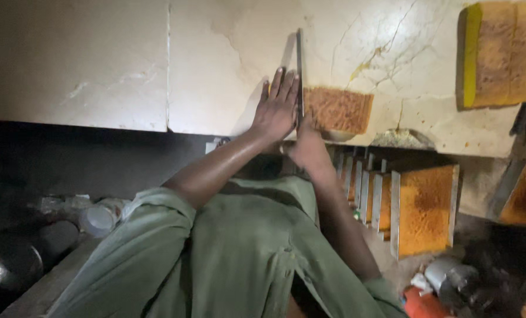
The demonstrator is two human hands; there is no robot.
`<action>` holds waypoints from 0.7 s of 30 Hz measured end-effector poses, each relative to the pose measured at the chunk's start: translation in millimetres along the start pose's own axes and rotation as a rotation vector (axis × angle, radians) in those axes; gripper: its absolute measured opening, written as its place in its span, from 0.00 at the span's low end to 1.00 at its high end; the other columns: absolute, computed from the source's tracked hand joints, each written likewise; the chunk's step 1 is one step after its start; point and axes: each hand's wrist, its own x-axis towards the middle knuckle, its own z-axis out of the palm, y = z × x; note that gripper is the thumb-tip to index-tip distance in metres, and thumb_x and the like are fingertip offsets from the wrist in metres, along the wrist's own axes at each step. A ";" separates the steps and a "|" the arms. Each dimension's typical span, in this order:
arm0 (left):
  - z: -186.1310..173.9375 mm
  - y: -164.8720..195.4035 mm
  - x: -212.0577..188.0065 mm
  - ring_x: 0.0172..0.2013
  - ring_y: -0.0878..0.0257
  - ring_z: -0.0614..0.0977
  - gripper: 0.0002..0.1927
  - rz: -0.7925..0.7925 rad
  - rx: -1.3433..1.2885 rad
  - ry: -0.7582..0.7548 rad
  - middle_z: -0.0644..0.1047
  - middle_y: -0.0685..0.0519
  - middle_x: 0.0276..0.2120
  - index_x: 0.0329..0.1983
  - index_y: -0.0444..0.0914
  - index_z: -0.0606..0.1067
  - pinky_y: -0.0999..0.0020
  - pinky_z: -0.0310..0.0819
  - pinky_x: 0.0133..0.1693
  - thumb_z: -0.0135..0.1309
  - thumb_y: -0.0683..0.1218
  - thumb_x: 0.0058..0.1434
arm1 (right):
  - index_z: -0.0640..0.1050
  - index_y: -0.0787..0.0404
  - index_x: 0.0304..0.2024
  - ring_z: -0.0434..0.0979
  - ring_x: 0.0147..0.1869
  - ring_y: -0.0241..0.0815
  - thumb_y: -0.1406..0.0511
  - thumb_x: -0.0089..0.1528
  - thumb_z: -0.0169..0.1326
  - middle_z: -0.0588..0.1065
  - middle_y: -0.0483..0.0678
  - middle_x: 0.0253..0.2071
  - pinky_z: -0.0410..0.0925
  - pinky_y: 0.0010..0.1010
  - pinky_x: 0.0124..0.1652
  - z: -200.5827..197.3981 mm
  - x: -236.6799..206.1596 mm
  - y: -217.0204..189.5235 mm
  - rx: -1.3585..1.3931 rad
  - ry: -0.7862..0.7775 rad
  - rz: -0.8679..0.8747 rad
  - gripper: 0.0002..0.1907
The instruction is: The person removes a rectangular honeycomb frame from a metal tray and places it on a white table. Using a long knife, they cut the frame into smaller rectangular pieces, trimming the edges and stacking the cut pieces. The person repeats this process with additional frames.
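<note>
Dim floor clutter sits nearest me; beyond it, metal trays (419, 209) of orange slab stand just right of my forearms. On the pale stone counter (98, 70), my right hand (306, 147) seems wrapped around a long blade (299, 76). My left hand (276, 109), fingers spread flat, steadies it beside the orange slab (338, 109). I'd keep the blade upright and pressure even.
</note>
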 end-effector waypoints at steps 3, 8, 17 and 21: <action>2.6 -0.2 -2.1 0.77 0.43 0.46 0.35 -0.004 0.008 0.017 0.52 0.41 0.76 0.76 0.30 0.55 0.38 0.43 0.72 0.44 0.51 0.69 | 0.55 0.70 0.60 0.79 0.44 0.71 0.61 0.51 0.67 0.77 0.70 0.40 0.73 0.55 0.43 10.4 -69.7 7.0 -0.124 -0.139 0.099 0.45; 6.3 0.1 -1.1 0.76 0.42 0.46 0.36 0.002 -0.023 0.012 0.51 0.38 0.75 0.75 0.29 0.55 0.36 0.43 0.72 0.46 0.51 0.68 | 0.55 0.70 0.63 0.79 0.44 0.71 0.61 0.52 0.66 0.77 0.68 0.39 0.72 0.55 0.42 50.7 -64.4 56.8 -0.122 -0.110 0.068 0.45; -4.4 -10.8 -5.2 0.76 0.39 0.43 0.34 0.026 -0.117 0.006 0.50 0.37 0.76 0.76 0.29 0.53 0.41 0.43 0.72 0.43 0.48 0.71 | 0.66 0.66 0.52 0.81 0.46 0.67 0.62 0.49 0.72 0.79 0.66 0.42 0.74 0.50 0.46 16.6 15.6 21.5 -0.126 0.153 -0.281 0.36; 1.0 -11.5 -8.7 0.76 0.40 0.43 0.36 0.033 -0.117 0.041 0.50 0.38 0.76 0.77 0.29 0.53 0.42 0.43 0.74 0.45 0.47 0.69 | 0.48 0.80 0.63 0.78 0.45 0.72 0.59 0.52 0.68 0.77 0.70 0.43 0.71 0.52 0.44 35.4 -53.7 35.2 0.057 -0.062 -0.263 0.54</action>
